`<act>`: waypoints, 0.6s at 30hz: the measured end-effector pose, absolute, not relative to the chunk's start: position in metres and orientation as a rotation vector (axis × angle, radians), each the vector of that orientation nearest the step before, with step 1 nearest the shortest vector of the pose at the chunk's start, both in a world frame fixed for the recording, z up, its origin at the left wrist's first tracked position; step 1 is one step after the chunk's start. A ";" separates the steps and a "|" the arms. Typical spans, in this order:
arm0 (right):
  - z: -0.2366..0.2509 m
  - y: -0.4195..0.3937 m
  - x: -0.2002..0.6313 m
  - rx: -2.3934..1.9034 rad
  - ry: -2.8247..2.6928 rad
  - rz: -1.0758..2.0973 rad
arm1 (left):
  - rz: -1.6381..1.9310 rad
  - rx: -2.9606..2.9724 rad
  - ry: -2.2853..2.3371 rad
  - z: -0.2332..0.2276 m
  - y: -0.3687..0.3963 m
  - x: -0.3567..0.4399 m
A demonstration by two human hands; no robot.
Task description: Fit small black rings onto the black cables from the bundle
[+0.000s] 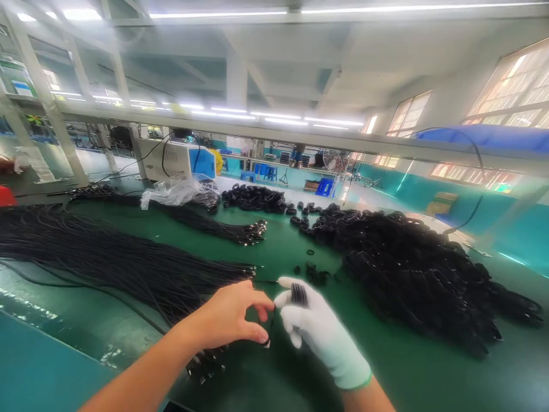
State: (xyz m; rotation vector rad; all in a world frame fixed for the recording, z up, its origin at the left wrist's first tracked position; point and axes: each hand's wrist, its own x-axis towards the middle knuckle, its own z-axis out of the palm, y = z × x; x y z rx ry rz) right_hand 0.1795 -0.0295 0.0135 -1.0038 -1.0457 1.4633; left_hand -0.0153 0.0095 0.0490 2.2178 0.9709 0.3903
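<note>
My left hand point(234, 315) is bare, its thumb and index finger curved towards each other with a gap between. A thin black band point(271, 325) runs between their tips, with a darker bit at the thumb. Just to its right is my right hand point(315, 326) in a white glove, fingers curled, fingertips almost meeting the left index finger. Several black rings point(299, 294) are stacked around one gloved finger. What the gloved fingertips pinch, if anything, is unclear. A thin black cable end point(266, 281) reaches to the uppermost gloved fingertip.
Long black cables point(107, 246) spread across the green table from the left, a second cable bundle point(214, 226) behind them. A large heap of black rings point(398, 269) lies at right. Clear plastic bags point(175, 193) and a white-and-blue machine point(178, 160) stand at the back.
</note>
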 end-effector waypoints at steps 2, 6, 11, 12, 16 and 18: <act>0.015 -0.029 0.180 -1.108 -1.051 1.425 | 0.436 2.146 0.959 0.041 0.014 -0.017; 0.010 -0.027 0.176 -1.287 -1.140 1.476 | 0.468 2.028 0.930 0.029 0.021 -0.018; -0.011 -0.022 0.165 -1.389 -1.335 1.486 | 0.452 2.015 0.886 0.021 0.016 -0.008; -0.015 -0.021 0.164 -1.442 -1.373 1.422 | 0.450 2.051 0.897 0.020 0.013 -0.005; -0.023 -0.023 0.162 -1.571 -1.549 1.064 | 0.307 2.233 1.033 0.023 0.015 0.004; -0.017 -0.024 0.161 -1.550 -1.610 1.015 | 0.160 2.233 0.985 0.027 0.025 0.004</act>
